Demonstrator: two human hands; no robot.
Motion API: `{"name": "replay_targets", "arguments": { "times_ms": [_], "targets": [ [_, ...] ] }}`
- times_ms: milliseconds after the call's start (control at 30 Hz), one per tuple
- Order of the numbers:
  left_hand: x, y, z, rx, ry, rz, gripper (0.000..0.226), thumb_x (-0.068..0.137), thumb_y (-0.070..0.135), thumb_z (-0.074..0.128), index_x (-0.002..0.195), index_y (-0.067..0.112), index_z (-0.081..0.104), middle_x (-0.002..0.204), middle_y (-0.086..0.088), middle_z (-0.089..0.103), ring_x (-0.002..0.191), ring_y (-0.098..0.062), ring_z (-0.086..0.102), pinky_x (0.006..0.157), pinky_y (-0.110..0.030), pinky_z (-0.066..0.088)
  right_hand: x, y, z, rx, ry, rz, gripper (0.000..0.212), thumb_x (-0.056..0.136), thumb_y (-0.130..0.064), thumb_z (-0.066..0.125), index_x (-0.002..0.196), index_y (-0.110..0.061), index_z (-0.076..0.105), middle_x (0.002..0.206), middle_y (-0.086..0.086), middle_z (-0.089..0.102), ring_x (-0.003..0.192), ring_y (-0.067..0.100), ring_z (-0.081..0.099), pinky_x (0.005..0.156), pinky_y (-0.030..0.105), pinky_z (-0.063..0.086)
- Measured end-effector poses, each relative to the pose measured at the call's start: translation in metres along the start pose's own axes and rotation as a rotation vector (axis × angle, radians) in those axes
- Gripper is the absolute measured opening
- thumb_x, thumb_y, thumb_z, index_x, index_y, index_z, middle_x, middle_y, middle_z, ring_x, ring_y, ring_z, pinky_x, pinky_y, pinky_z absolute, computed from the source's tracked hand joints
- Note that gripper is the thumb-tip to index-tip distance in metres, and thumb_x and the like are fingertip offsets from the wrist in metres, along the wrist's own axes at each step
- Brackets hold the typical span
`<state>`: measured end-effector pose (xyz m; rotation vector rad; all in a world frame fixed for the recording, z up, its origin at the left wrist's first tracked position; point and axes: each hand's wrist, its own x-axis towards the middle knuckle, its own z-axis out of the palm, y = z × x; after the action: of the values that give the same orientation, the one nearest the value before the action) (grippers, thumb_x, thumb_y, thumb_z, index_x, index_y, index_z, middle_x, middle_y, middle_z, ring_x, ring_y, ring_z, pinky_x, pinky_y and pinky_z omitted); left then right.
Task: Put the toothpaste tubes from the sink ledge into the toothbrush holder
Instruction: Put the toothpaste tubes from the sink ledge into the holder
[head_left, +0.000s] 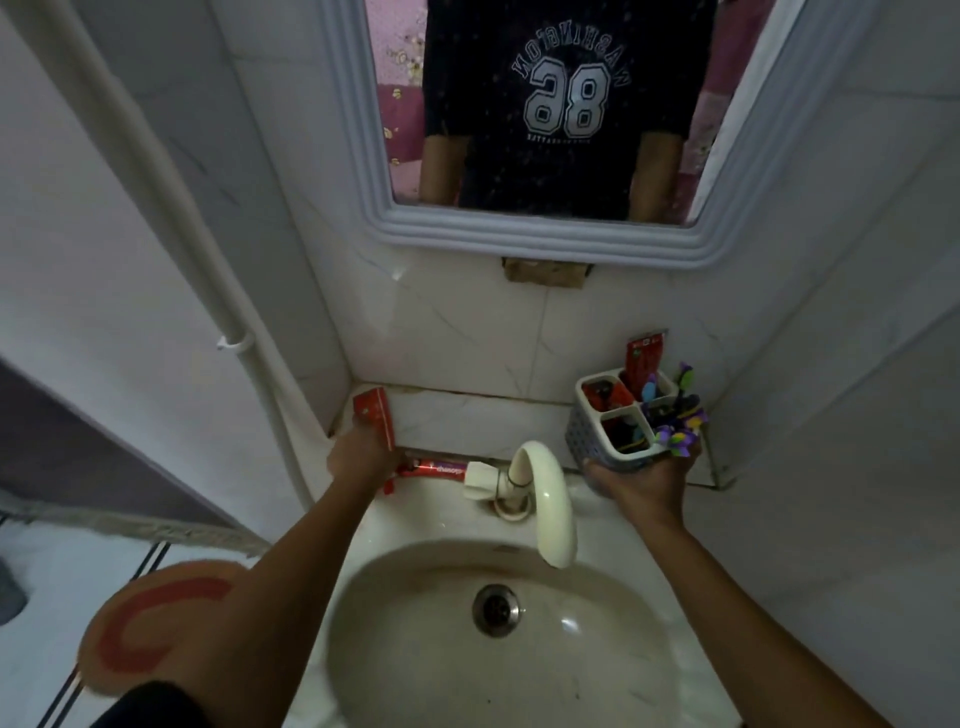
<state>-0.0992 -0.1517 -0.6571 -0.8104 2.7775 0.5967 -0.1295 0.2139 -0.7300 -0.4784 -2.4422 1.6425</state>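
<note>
My left hand (358, 453) grips a red toothpaste tube (373, 415) at the ledge's back left corner, its flat end pointing up. A second red toothpaste tube (435, 470) lies flat on the sink ledge (467, 421) just right of that hand, next to the tap handle. My right hand (647, 475) holds the grey and white toothbrush holder (610, 415) up from below at the right. Another red tube (643, 356) stands in the holder's back compartment, and several toothbrushes (675, 410) fill its right side.
A cream tap (543, 499) arches over the white basin (493, 649) between my arms. A framed mirror (540, 130) hangs on the tiled wall above. A white pipe (171, 208) runs down at left, and a round orange stool (156, 629) stands on the floor.
</note>
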Motion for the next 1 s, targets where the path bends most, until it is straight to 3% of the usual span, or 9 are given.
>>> {"name": "replay_targets", "arguments": {
  "times_ms": [200,300,467,567,667,800,867,933,1000],
  "targets": [
    [0.006,0.019,-0.024,-0.277,-0.174,-0.044,0.043,0.076,0.028,0.075,0.107,0.001,0.061,0.091,-0.014,0.071,0.075,-0.029,0.072,0.068,-0.039,0.061,-0.011,-0.028,-0.003,0.07,-0.043,0.048,0.132,0.046,-0.023,0.104,0.157,0.002,0.039,0.151,0.012,0.059,0.135,0.022,0.061,0.105,0.011,0.05],
    [-0.005,0.058,-0.056,-0.585,-0.259,0.042,0.038,0.079,0.012,0.073,0.111,0.0,0.056,0.091,-0.012,0.069,0.082,-0.027,0.07,0.075,-0.043,0.06,-0.017,-0.038,-0.003,0.156,-0.049,0.033,0.118,0.057,0.012,0.099,0.156,0.009,0.034,0.145,0.004,0.052,0.129,0.015,0.054,0.086,-0.008,0.044],
    [-0.061,0.146,-0.089,-0.783,-0.512,0.463,0.044,0.078,-0.002,0.07,0.116,0.011,0.052,0.109,-0.006,0.065,0.104,-0.024,0.063,0.082,-0.031,0.057,-0.018,-0.039,-0.01,0.187,-0.178,0.115,0.104,0.061,-0.025,0.103,0.149,-0.003,0.051,0.139,0.016,0.067,0.121,0.021,0.069,0.094,0.022,0.055],
    [-0.082,0.184,-0.076,-0.78,-0.618,0.662,0.037,0.079,0.0,0.071,0.112,0.01,0.057,0.107,-0.009,0.067,0.098,-0.018,0.066,0.079,-0.023,0.059,-0.011,-0.036,-0.009,0.175,-0.087,0.073,0.113,0.047,-0.003,0.104,0.141,-0.017,0.044,0.132,0.007,0.069,0.113,-0.007,0.07,0.097,0.025,0.063],
    [-0.089,0.21,-0.056,-0.766,-0.646,0.762,0.029,0.077,0.0,0.075,0.101,0.013,0.064,0.097,-0.008,0.07,0.087,-0.008,0.069,0.079,-0.025,0.058,-0.013,-0.03,-0.006,0.207,-0.111,0.036,0.125,0.039,-0.023,0.107,0.147,-0.009,0.046,0.136,0.008,0.069,0.123,0.018,0.071,0.107,0.052,0.059],
    [-0.08,0.226,-0.032,-0.617,-0.551,0.795,0.042,0.068,0.013,0.083,0.108,0.012,0.068,0.106,-0.006,0.073,0.096,-0.017,0.07,0.087,-0.033,0.057,-0.018,-0.039,-0.008,0.151,-0.041,-0.035,0.092,0.058,0.001,0.098,0.126,-0.03,0.044,0.127,-0.005,0.063,0.113,0.007,0.066,0.104,0.042,0.056],
    [-0.071,0.225,-0.028,-0.532,-0.445,0.834,0.042,0.066,0.017,0.084,0.106,0.014,0.071,0.103,-0.004,0.071,0.09,-0.018,0.068,0.084,-0.034,0.056,-0.02,-0.046,-0.007,0.173,-0.05,-0.063,0.073,0.068,-0.025,0.092,0.125,-0.033,0.047,0.137,0.007,0.065,0.11,0.004,0.066,0.102,0.035,0.055],
    [-0.064,0.223,-0.029,-0.507,-0.411,0.834,0.042,0.068,0.019,0.083,0.108,0.018,0.071,0.106,-0.005,0.069,0.09,-0.023,0.069,0.081,-0.035,0.057,-0.015,-0.035,-0.006,0.215,-0.027,-0.043,0.097,0.057,-0.02,0.099,0.134,-0.022,0.041,0.131,0.004,0.065,0.105,-0.016,0.065,0.094,0.013,0.056],
    [-0.06,0.219,-0.031,-0.551,-0.458,0.81,0.04,0.069,0.02,0.084,0.107,0.018,0.072,0.101,-0.006,0.071,0.087,-0.023,0.071,0.079,-0.033,0.058,-0.018,-0.036,-0.006,0.251,-0.082,0.007,0.105,0.058,0.0,0.102,0.142,-0.01,0.04,0.123,-0.004,0.064,0.096,-0.029,0.062,0.092,0.014,0.06]
  ]
}}
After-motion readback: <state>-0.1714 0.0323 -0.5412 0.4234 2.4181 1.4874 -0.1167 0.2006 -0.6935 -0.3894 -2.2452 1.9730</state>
